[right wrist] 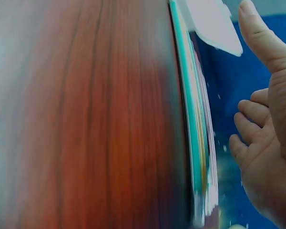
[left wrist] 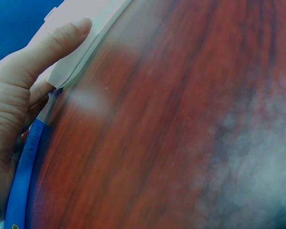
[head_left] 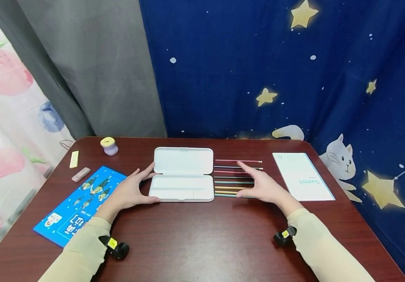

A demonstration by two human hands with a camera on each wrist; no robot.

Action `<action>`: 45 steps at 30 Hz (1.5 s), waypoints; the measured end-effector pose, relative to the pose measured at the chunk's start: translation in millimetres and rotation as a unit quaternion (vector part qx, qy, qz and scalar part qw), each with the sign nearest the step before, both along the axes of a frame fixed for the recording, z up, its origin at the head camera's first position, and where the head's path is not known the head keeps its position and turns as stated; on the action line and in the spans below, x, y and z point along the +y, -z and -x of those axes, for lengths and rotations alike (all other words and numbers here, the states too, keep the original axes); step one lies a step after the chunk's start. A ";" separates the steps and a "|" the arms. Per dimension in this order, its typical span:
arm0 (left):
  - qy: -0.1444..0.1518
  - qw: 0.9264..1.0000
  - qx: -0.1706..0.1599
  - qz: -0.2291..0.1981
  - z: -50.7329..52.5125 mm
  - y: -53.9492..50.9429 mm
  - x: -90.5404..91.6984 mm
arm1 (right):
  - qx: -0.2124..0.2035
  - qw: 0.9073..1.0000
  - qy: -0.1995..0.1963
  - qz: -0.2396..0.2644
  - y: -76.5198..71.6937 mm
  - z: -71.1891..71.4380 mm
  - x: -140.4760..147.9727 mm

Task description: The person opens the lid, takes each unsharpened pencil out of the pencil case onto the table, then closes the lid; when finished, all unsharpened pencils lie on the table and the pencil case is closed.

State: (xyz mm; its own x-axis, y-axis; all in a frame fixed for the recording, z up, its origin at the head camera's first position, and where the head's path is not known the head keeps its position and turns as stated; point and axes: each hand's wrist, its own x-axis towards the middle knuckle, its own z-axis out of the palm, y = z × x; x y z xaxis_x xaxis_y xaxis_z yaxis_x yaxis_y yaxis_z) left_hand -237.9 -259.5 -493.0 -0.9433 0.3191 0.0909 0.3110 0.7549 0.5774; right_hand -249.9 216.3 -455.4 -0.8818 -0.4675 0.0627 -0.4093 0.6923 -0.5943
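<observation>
A white pencil case (head_left: 181, 188) lies unfolded flat on the table, its lid (head_left: 183, 160) tipped back behind the tray. My left hand (head_left: 130, 192) spreads along the case's left side, thumb at the front corner and fingers by the lid's edge. In the left wrist view, the thumb (left wrist: 62, 45) lies straight over the case edge. Several coloured pencils (head_left: 232, 182) lie in parallel rows right of the case. Over their right ends is my right hand (head_left: 264, 186), thumb and fingers spread apart. The right wrist view shows its palm (right wrist: 271, 157) holding nothing beside the pencils.
On the left lie a blue booklet (head_left: 82, 203), a pinkish bar (head_left: 80, 174) and a pale yellow bar (head_left: 74, 159). A yellow and lilac spool-shaped item (head_left: 109, 146) stands at the back left. A white notepad (head_left: 302, 176) lies at the right. Curtains (head_left: 223, 70) hang behind the table.
</observation>
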 end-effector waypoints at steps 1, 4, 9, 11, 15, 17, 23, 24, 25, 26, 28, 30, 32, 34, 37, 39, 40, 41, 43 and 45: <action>0.000 1.000 -0.001 0.001 -0.1 0.2 0.1 | -0.004 1.000 -0.005 -0.008 -0.2 1.5 -6.2; 0.000 1.000 -0.002 0.002 0.2 1.1 0.2 | -0.008 0.999 -0.025 -0.024 -1.0 6.7 -25.0; -0.005 1.000 0.000 0.002 -0.2 1.1 -1.7 | 0.000 0.998 -0.059 -0.035 -1.9 16.8 -51.9; -0.009 1.000 -0.001 0.002 -1.1 0.6 -2.7 | 0.001 0.997 -0.068 -0.035 -2.4 20.2 -60.4; -0.011 1.000 -0.003 -0.002 -1.6 -0.1 -3.7 | -0.002 0.997 -0.069 -0.032 -4.3 24.6 -72.5; -0.010 1.000 -0.005 -0.002 -1.3 -0.5 -3.8 | -0.004 0.997 -0.067 -0.031 -4.5 26.2 -76.2; -0.007 1.000 -0.007 -0.006 -0.6 -0.7 -3.7 | 0.001 0.997 -0.077 -0.020 -1.8 29.0 -80.5; -0.004 1.000 -0.006 -0.008 0.0 -0.5 -3.7 | 0.002 0.997 -0.077 -0.016 -1.5 29.1 -80.5; -0.002 1.000 -0.005 -0.013 0.5 -0.5 -3.5 | 0.004 0.997 -0.078 -0.009 -1.4 29.0 -80.2; -0.001 1.000 -0.002 -0.016 0.9 -0.4 -3.4 | 0.007 0.997 -0.078 -0.003 -1.3 28.9 -79.8; 0.001 1.000 0.000 -0.021 2.0 -0.1 -3.3 | 0.011 0.997 -0.079 0.017 -1.4 28.8 -78.7; 0.001 1.000 0.000 -0.027 3.1 0.3 -3.2 | 0.012 0.996 -0.079 0.044 -1.6 28.8 -77.6; 0.003 1.000 0.002 -0.031 3.2 0.2 -3.2 | 0.015 0.994 -0.084 0.072 -2.1 28.8 -76.4; 0.007 0.999 0.003 -0.034 3.0 0.0 -3.1 | 0.008 0.989 -0.095 0.114 -2.6 28.5 -75.8; 0.010 0.999 0.005 -0.034 1.5 -0.5 -2.4 | -0.016 0.980 -0.104 0.168 -4.3 24.9 -73.3; 0.008 1.000 0.004 -0.030 0.9 -0.4 -1.7 | -0.039 0.972 -0.107 0.204 -5.9 20.7 -70.7; 0.007 1.000 0.004 -0.028 0.8 -0.3 -1.3 | -0.048 0.969 -0.106 0.216 -7.1 17.9 -68.9; 0.007 1.000 0.004 -0.025 1.1 0.0 -1.0 | -0.055 0.967 -0.105 0.224 -8.1 15.0 -67.0; 0.005 1.000 0.003 -0.021 1.5 0.1 -0.1 | -0.061 0.966 -0.106 0.228 -10.2 8.9 -63.1; 0.000 1.000 0.001 -0.013 1.4 0.1 0.5 | -0.053 0.969 -0.110 0.214 -10.7 3.7 -59.4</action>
State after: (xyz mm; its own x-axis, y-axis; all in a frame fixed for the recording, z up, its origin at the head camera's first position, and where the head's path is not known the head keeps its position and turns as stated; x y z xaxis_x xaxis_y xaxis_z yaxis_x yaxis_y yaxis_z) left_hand -239.3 -259.0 -493.1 -0.9434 0.3160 0.1004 0.3114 0.7403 0.5958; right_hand -253.6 156.9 -444.7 -0.7752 -0.5969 0.2067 -0.4401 0.2756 -0.8546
